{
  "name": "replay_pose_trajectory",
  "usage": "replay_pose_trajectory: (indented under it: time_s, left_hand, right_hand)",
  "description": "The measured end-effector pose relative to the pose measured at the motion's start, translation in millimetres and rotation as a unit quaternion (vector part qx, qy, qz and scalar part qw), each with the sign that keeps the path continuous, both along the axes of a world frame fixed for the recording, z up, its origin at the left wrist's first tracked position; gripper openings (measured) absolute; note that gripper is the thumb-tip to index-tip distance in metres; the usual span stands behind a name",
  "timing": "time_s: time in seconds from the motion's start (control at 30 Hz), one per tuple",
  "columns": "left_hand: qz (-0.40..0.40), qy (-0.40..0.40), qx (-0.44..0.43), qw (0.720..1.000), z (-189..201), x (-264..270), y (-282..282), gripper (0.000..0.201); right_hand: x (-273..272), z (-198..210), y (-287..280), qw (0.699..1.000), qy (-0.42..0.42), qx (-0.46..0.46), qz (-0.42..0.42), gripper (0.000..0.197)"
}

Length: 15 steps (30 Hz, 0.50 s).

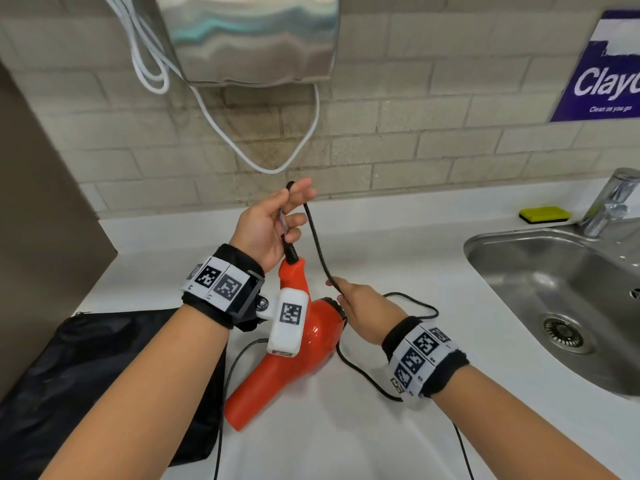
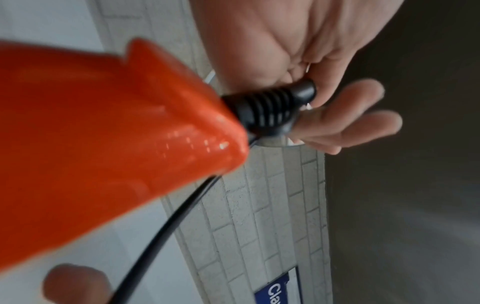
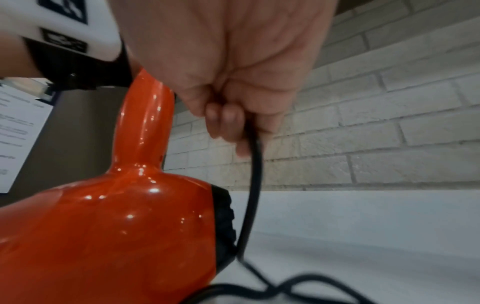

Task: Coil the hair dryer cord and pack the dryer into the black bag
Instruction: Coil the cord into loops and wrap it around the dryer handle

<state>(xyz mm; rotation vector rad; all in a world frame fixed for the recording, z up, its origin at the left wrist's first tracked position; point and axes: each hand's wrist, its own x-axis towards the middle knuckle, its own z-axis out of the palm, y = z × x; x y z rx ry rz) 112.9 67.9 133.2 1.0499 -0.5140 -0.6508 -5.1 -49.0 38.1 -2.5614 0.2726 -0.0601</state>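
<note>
An orange hair dryer [image 1: 304, 344] lies on the white counter, handle pointing up and away. My left hand [image 1: 273, 223] holds the black cord [image 1: 317, 244] just above the ribbed strain relief [image 2: 270, 109] at the handle's end, with a loop bent over the fingers. Lower right, my right hand [image 1: 360, 310] pinches the same cord [image 3: 255, 176] beside the dryer's black rear grille [image 3: 224, 224]. More cord trails in loose curves across the counter. The black bag [image 1: 104, 368] lies flat at the left, under my left forearm.
A steel sink [image 1: 561, 306] with a tap [image 1: 609, 202] sits at the right, a yellow sponge [image 1: 544, 214] behind it. A metal wall dispenser [image 1: 252, 36] with white cables [image 1: 263, 157] hangs above. A brown panel [image 1: 41, 237] closes the left side.
</note>
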Motion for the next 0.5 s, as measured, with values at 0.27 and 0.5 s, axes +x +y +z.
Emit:
replay_pose_trajectory:
  time_s: [0.27,0.5]
  left_hand:
    - [-0.004,-0.091,0.044,0.995,5,-11,-3,0.032]
    - [-0.033,-0.192,0.158,0.968,-2,-12,-6,0.037]
  right_hand:
    - [-11,30,12,0.970,-0.120,-0.194,0.077,0.040]
    - [-10,64,5,0.923,-0.354,-0.115,0.096,0.032]
